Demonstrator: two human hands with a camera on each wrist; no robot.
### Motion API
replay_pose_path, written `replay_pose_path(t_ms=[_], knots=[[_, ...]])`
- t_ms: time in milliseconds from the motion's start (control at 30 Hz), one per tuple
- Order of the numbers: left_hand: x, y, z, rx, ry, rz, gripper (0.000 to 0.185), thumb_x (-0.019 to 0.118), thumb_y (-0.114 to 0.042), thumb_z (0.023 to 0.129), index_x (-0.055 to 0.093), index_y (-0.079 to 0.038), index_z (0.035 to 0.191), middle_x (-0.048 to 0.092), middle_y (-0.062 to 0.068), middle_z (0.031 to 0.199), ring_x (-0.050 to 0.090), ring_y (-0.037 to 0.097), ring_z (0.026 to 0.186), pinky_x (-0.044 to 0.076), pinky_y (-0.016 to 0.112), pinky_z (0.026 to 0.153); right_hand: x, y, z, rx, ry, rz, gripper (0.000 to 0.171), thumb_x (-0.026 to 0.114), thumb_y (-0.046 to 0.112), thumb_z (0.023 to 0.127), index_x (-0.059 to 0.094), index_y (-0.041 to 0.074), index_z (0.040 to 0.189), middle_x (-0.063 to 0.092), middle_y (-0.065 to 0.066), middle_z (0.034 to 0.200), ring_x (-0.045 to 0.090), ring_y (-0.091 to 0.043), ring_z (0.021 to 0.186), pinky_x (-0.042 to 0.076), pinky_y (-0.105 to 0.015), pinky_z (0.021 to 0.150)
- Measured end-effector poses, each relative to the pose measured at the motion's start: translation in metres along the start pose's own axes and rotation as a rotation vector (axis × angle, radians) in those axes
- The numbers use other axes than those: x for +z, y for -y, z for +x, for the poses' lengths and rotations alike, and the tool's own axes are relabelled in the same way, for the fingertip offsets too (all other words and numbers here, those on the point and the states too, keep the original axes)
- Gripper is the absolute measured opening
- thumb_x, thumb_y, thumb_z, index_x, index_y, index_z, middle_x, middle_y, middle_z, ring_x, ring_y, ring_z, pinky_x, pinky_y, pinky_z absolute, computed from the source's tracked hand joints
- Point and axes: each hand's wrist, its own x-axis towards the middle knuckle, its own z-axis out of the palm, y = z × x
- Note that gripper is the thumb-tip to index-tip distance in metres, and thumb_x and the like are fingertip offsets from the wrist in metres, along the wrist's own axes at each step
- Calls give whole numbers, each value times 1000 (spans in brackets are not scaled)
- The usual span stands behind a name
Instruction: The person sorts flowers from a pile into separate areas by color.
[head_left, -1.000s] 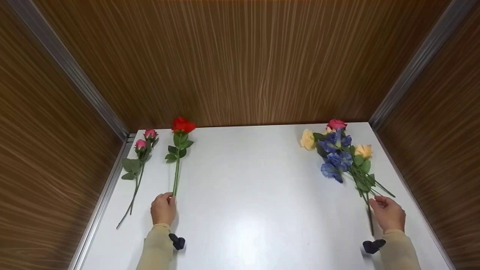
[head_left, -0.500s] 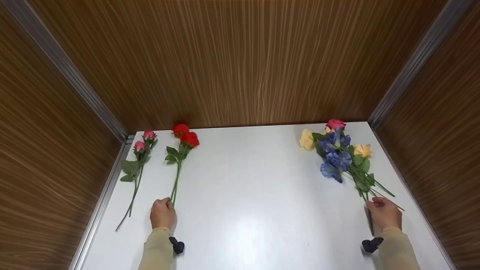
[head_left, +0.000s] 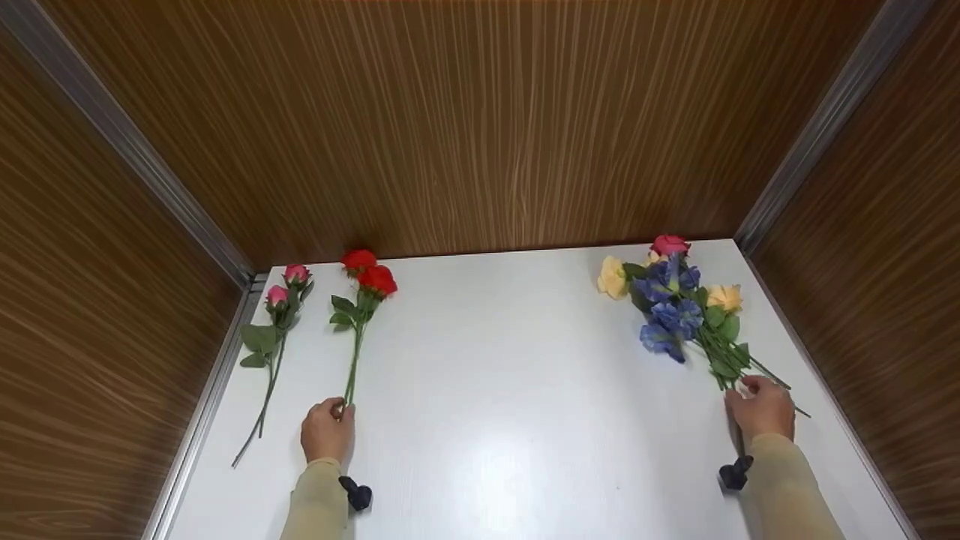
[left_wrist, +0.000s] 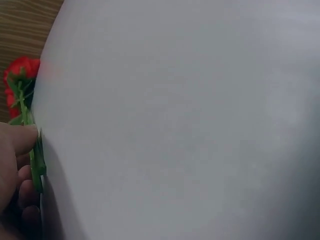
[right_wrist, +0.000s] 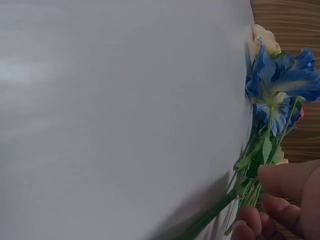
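The left hand (head_left: 327, 430) pinches the red rose stem (head_left: 352, 367) low on the white worktop (head_left: 495, 360) while the right hand (head_left: 761, 409) closes on the mixed bunch (head_left: 679, 315) (stems only); likely gathering next, needing a firm lift.

Red roses (head_left: 369, 273) lie flat far-left; mixed bunch (head_left: 679, 307), perhaps loose, far-right.

Two pink rosebuds (head_left: 287, 285) lay at the white table's (head_left: 487, 360) left edge, wood walls (head_left: 450, 112) around it.
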Motion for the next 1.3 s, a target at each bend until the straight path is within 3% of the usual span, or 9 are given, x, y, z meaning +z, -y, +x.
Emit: replay_pose_path(t_ms=[100,267,600,900,1033,1200,1300], knots=[[1,2,-1,-21,-3,-3,24,66,-19,91,68,-1,107,58,9,82,56,27,77,44,42,70,-1,4,9,-30,-8,-42,49,61,19,91,49,-7,130,48,-33,127,42,-50,119,34,-60,97],[0,-3,-4,-45,6,-24,25,63,-18,92,67,-1,110,57,9,84,54,26,77,42,40,69,-1,7,17,-9,57,-78,48,59,19,93,49,-7,132,49,-34,128,42,-52,120,36,-61,97],[0,-7,-5,-106,16,-58,25,63,-20,93,66,-3,111,56,9,85,53,25,78,40,38,71,0,7,23,-80,54,-169,23,56,13,93,64,-7,102,61,-33,105,55,-52,99,45,-59,79],[-1,-5,-3,-100,11,-84,26,62,-22,93,67,-3,108,56,9,84,52,26,78,39,38,71,0,8,14,-131,-9,-117,22,57,14,94,64,-5,104,63,-26,97,58,-42,90,46,-52,73],[-2,-2,-2,-59,-6,-104,25,63,-20,91,68,-1,106,57,8,82,53,25,77,41,40,72,-6,13,8,-136,-30,-93,24,55,18,96,63,-3,106,62,-21,94,57,-37,87,45,-47,71],[-11,-1,-3,-35,-29,-121,22,63,-15,92,68,0,107,60,8,83,55,24,79,43,39,76,-15,25,-3,-162,-49,-24,30,54,24,98,63,-2,110,62,-21,98,58,-34,88,46,-41,69],[-17,-7,-6,-15,-46,-127,20,62,-12,92,68,1,105,59,10,84,55,24,79,43,39,74,-20,32,-10,-156,-47,37,34,53,28,98,63,-2,111,62,-21,102,57,-31,88,46,-33,64]])
